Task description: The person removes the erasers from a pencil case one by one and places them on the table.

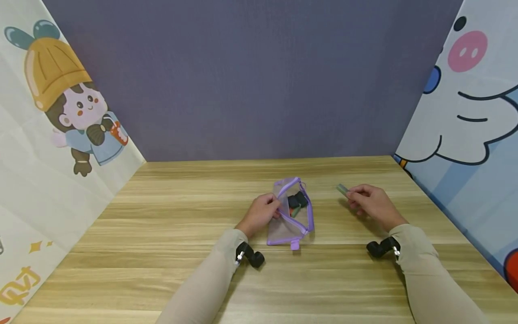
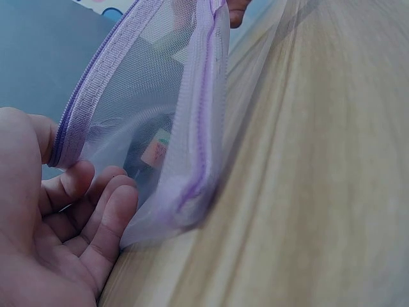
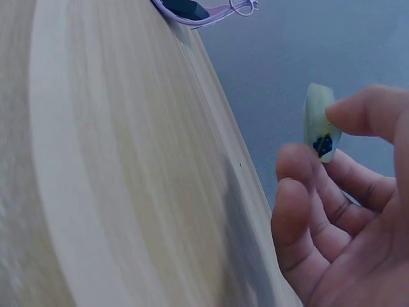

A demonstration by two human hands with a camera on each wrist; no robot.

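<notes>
Stretching across your lower view, the bench (image 1: pixel 162 202) meets the grey panel (image 1: pixel 259 81) at 12 o'clock. On it, the pouch (image 1: pixel 283 231) lies unzipped between your hands. Your left hand (image 1: pixel 261 211) is at its 9 o'clock, fingers grasping the rim (image 2: pixel 83 115) on that side; the hold looks meant to spread the pouch, since such limp mesh would probably sag inward. Your right hand (image 1: pixel 374 204) is out at the pouch's 3 o'clock, well apart from it and raised off the bench. Inside, the black pieces (image 1: pixel 297 199) sit toward 1 o'clock, where the parted rim leaves them in plain sight. The green piece (image 3: pixel 316 119) is outside the pouch, pinched in your right fingers and pointing toward 10 o'clock; a fingertip grasp seems chosen because it is so small, and it leaves much of the piece uncovered. Smallest, at the black pieces' 6 o'clock, are a green stick (image 1: pixel 296 211) and an orange bit (image 1: pixel 291 211).
</notes>
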